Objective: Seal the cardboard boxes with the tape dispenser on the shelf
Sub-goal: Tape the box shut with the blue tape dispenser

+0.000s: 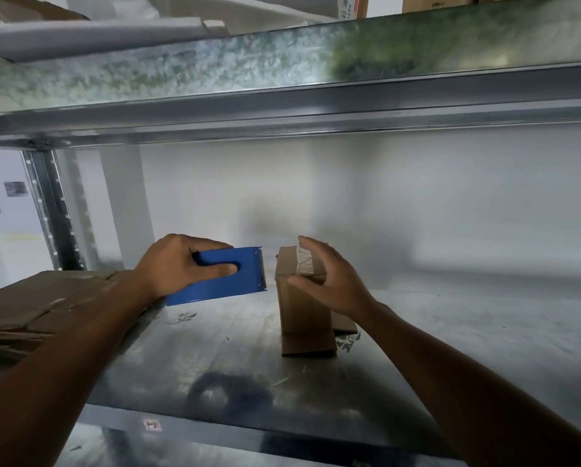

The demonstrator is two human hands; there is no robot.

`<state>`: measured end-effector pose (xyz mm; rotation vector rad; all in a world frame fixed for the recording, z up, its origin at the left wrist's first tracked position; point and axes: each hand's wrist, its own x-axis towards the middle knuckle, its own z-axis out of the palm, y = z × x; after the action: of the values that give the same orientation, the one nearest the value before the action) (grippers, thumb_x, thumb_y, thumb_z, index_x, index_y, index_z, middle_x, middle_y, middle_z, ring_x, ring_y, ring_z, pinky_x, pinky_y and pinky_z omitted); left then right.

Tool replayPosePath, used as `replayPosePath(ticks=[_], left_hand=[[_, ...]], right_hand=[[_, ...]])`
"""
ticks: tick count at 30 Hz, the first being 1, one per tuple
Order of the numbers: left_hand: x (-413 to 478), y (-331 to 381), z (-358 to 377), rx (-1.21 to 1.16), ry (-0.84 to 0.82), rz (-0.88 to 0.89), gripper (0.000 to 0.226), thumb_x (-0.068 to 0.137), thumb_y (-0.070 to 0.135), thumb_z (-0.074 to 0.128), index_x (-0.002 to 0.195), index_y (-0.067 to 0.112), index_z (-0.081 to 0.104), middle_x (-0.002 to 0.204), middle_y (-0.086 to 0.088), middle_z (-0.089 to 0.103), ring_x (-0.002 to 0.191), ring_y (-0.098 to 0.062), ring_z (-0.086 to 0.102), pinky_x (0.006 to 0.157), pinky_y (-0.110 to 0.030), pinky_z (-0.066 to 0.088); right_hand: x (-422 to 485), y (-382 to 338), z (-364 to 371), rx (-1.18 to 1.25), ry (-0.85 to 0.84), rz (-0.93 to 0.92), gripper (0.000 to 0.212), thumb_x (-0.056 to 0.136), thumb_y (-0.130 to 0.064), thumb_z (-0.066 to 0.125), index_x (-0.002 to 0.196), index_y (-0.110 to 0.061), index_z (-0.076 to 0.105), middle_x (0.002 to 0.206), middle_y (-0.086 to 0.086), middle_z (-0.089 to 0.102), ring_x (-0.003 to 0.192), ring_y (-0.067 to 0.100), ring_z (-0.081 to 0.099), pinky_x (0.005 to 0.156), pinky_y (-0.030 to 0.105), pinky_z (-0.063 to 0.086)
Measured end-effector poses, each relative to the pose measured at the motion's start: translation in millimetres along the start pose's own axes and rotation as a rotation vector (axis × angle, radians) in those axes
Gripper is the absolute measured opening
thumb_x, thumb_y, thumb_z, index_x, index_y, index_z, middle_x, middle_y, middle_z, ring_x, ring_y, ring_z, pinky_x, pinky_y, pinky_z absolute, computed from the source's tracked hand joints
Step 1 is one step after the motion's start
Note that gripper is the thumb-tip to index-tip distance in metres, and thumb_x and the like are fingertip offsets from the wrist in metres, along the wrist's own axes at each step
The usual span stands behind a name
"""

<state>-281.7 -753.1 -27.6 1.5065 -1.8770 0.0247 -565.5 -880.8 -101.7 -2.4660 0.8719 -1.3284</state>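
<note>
Far left on the grey metal shelf (215,372) lies a flat pile of brown cardboard sheets (29,311). They are not boxes yet.

Next comes my left grip (178,264). It is closed tight around the flat blue tape dispenser (215,288). My thumb sits in the slot in its side and my fingers curl over its top edge. I think this tool is hard and stiff and will not bend. The slot is the good place to hold it. The row of little teeth (262,274) at its right end looks sharp, so I keep my skin away from there. The teeth point at the box and are just beside it, not touching.

In the middle stands 1 small brown cardboard box (299,315), upright on the shelf. A strip of shiny clear tape (304,261) lies across its top. At the bottom, 2 flaps (307,347) stick out flat. I think the box is light and its walls are thin, so a hard squeeze could dent it. The best hold is soft, on 2 sides, near the top.

Last is my right grip (333,281). It is wide open with the fingers loosely bent, cupped over the box's top right corner. It holds nothing. I cannot tell if the thumb touches the box.
</note>
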Motion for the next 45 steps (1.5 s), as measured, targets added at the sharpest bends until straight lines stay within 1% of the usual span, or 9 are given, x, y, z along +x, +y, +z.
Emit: replayPosePath(ticks=[5,10,18,22,24,30,35,39,45], left_hand=[[3,-5,1,0.011,0.015,-0.012,0.037,0.072,0.070,0.070,0.107,0.059,0.070,0.097,0.034,0.072,0.085,0.005,0.070,0.083,-0.033,0.059],[6,-11,7,-0.008,-0.011,-0.014,0.039,0.070,0.070,0.071,0.108,0.058,0.071,0.099,0.033,0.072,0.088,0.004,0.070,0.086,-0.036,0.060],[3,-16,4,0.005,-0.043,0.018,0.042,0.066,0.067,0.074,0.107,0.058,0.072,0.099,0.032,0.073,0.092,0.005,0.071,0.090,-0.038,0.059],[8,-13,-2,0.124,-0.100,0.055,0.047,0.066,0.081,0.071,0.109,0.061,0.069,0.099,0.039,0.070,0.089,0.008,0.068,0.088,-0.030,0.057],[12,-7,0,0.246,-0.113,0.087,0.049,0.063,0.087,0.059,0.108,0.069,0.061,0.097,0.040,0.069,0.085,0.007,0.067,0.084,-0.026,0.055],[20,1,16,0.448,-0.074,0.086,0.061,0.062,0.092,0.040,0.110,0.063,0.064,0.087,0.028,0.072,0.078,-0.004,0.064,0.076,-0.029,0.053],[25,10,30,0.660,-0.010,0.132,0.064,0.067,0.091,0.030,0.106,0.056,0.066,0.076,0.017,0.069,0.074,-0.011,0.060,0.064,-0.027,0.044],[31,19,39,0.842,-0.003,0.105,0.052,0.080,0.085,0.043,0.107,0.047,0.067,0.078,0.012,0.066,0.070,-0.014,0.054,0.061,-0.027,0.033],[46,25,54,1.036,-0.028,0.062,0.041,0.088,0.068,0.051,0.102,0.033,0.069,0.065,0.009,0.046,0.060,-0.016,0.048,0.052,-0.025,0.022]], right_hand=[[-6,13,11,-0.017,0.007,-0.016,0.066,0.092,-0.058,0.063,0.148,-0.028,0.047,0.144,-0.007,0.057,0.125,0.014,0.057,0.103,0.037,0.053],[-9,20,13,-0.048,0.024,-0.094,0.062,0.096,-0.056,0.050,0.140,-0.013,0.059,0.135,0.005,0.064,0.123,0.021,0.058,0.104,0.045,0.050],[-4,31,16,-0.106,0.087,-0.249,0.040,0.103,-0.036,0.050,0.132,-0.014,0.067,0.125,0.002,0.069,0.117,0.015,0.060,0.099,0.042,0.047],[2,27,7,-0.273,-0.047,-0.316,0.049,0.107,-0.045,0.034,0.152,-0.025,0.042,0.120,0.002,0.065,0.111,0.015,0.053,0.093,0.029,0.037],[4,25,3,-0.340,-0.107,-0.324,0.051,0.108,-0.049,0.025,0.155,-0.030,0.031,0.122,0.002,0.064,0.110,0.017,0.052,0.093,0.028,0.034],[7,26,-6,-0.392,-0.160,-0.345,0.047,0.106,-0.046,0.033,0.141,-0.028,0.060,0.132,0.003,0.064,0.118,0.023,0.058,0.094,0.032,0.042],[9,25,-5,-0.385,-0.263,-0.272,0.050,0.106,-0.052,0.032,0.146,-0.030,0.053,0.140,0.003,0.056,0.127,0.021,0.048,0.098,0.030,0.038],[7,30,1,-0.414,-0.283,-0.275,0.044,0.105,-0.029,0.054,0.146,-0.013,0.053,0.143,0.016,0.054,0.131,0.034,0.047,0.111,0.039,0.036],[11,17,4,-0.408,-0.269,-0.190,0.051,0.101,-0.037,0.036,0.144,-0.018,0.055,0.141,0.015,0.054,0.129,0.034,0.045,0.108,0.039,0.032]])
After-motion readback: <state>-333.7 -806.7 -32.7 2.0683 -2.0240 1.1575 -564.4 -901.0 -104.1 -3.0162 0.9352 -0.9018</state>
